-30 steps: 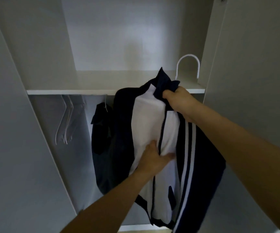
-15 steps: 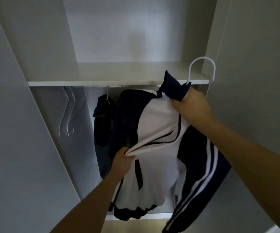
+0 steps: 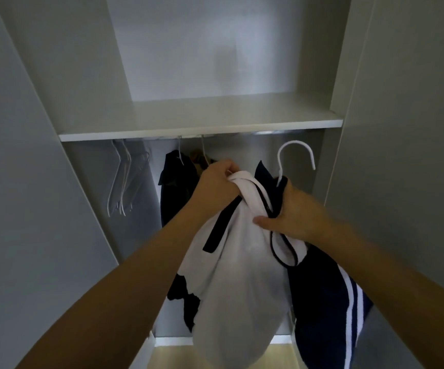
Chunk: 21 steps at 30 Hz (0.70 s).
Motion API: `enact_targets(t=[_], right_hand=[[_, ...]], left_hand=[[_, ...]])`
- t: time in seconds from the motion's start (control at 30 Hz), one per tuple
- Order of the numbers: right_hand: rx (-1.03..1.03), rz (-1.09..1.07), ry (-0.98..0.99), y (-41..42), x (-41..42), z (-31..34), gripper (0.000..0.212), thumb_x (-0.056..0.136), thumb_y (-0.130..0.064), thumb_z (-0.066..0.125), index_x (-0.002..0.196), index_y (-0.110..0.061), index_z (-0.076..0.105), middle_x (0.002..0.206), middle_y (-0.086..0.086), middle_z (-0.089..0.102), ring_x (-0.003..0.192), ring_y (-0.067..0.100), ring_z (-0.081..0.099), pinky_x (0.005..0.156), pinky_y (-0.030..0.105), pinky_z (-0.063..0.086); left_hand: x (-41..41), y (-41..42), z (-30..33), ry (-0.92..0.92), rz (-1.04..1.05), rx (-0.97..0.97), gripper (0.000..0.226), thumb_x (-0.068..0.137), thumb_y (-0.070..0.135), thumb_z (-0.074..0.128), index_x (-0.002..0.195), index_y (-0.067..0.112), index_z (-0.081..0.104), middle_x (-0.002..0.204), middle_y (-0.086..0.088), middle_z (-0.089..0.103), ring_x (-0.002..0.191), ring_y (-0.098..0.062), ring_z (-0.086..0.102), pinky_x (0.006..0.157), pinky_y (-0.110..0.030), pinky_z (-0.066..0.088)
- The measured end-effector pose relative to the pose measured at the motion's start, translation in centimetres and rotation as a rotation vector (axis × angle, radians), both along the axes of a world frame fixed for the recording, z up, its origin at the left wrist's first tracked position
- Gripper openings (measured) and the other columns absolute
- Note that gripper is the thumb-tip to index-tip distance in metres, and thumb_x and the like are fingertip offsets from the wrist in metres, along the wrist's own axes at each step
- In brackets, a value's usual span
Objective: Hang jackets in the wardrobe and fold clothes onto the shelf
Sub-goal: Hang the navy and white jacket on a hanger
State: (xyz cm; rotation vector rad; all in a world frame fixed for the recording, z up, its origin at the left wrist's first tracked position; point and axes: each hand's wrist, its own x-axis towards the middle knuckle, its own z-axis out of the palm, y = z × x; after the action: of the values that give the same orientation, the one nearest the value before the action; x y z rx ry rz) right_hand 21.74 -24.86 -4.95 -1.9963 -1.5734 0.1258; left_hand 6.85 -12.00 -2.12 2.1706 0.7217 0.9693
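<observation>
Grey wardrobe (image 3: 42, 182), one shelf (image 3: 202, 126); both hands (left (image 3: 216, 182), right (image 3: 295, 214)) clutch one jacket (image 3: 236, 275); one dark garment (image 3: 173, 193) hangs behind.

Single head-worn wide-angle view, aimed forward and slightly down into an open wardrobe (image 3: 55, 75) from close range. Shelf (image 3: 199, 126) across the middle of the frame, seen from a little above, its top surface visible. Side panels bowed outward at the left and right edges by the lens. Both forearms entering from the lower corners, left hand (image 3: 215, 182) and right hand (image 3: 298, 211) meeting just below centre. Strip of floor (image 3: 173, 358) at the bottom edge. No second view to overlap with.
</observation>
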Motion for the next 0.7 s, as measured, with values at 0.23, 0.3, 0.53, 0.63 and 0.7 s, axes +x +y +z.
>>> enact_targets(t=[0.23, 0.3, 0.53, 0.63, 0.7], right_hand=[[0.322, -0.229, 0.434, 0.9, 2.1, -1.0, 0.029, 0.082, -0.038, 0.066, 0.108, -0.027, 0.059, 0.084, -0.011, 0.059, 0.075, 0.009, 0.058, 0.063, 0.026, 0.046], [0.485, -0.241, 0.623, 0.8, 1.9, -1.1, 0.018, 0.085, -0.032, 0.066, 0.100, -0.037, 0.058, 0.082, -0.020, 0.059, 0.074, -0.001, 0.058, 0.066, 0.021, 0.046], [0.782, -0.293, 0.988, 1.0, 0.7, -0.6, 0.016, 0.090, -0.020, 0.063, 0.104, -0.028, 0.061, 0.084, -0.020, 0.066, 0.071, -0.013, 0.062, 0.058, 0.005, 0.047], [0.800, -0.306, 1.022, 1.0, -0.2, -0.3, 0.017, 0.087, -0.025, 0.065, 0.096, -0.038, 0.058, 0.080, -0.025, 0.066, 0.073, -0.012, 0.063, 0.058, 0.007, 0.048], [0.799, -0.300, 1.016, 0.9, -1.0, 0.3, 0.021, 0.085, -0.029, 0.066, 0.088, -0.045, 0.053, 0.071, -0.034, 0.064, 0.070, -0.017, 0.061, 0.055, 0.004, 0.046]], left_hand=[[-1.3, -0.7, -2.3, 0.442, -0.184, -0.062, 0.038, 0.080, 0.034, 0.077, 0.111, 0.024, 0.057, 0.099, 0.013, 0.059, 0.085, 0.001, 0.055, 0.070, -0.013, 0.045], [-2.3, -1.5, -5.6, 0.512, -0.244, -0.199, 0.043, 0.082, 0.027, 0.076, 0.121, 0.020, 0.059, 0.113, 0.006, 0.062, 0.100, -0.009, 0.059, 0.086, -0.022, 0.050], [-4.0, -2.7, -11.6, 0.354, -0.276, -0.697, 0.034, 0.083, 0.008, 0.070, 0.115, 0.022, 0.065, 0.115, -0.001, 0.068, 0.107, -0.016, 0.062, 0.086, -0.023, 0.050], [-4.7, -2.0, -12.1, 0.172, -0.148, -0.719, 0.037, 0.082, 0.007, 0.072, 0.117, 0.017, 0.062, 0.115, -0.003, 0.067, 0.108, -0.021, 0.062, 0.083, -0.025, 0.052], [-5.2, -1.8, -12.6, 0.037, -0.023, -0.751, 0.040, 0.080, 0.012, 0.076, 0.116, 0.017, 0.058, 0.117, -0.005, 0.065, 0.106, -0.022, 0.062, 0.087, -0.032, 0.053]])
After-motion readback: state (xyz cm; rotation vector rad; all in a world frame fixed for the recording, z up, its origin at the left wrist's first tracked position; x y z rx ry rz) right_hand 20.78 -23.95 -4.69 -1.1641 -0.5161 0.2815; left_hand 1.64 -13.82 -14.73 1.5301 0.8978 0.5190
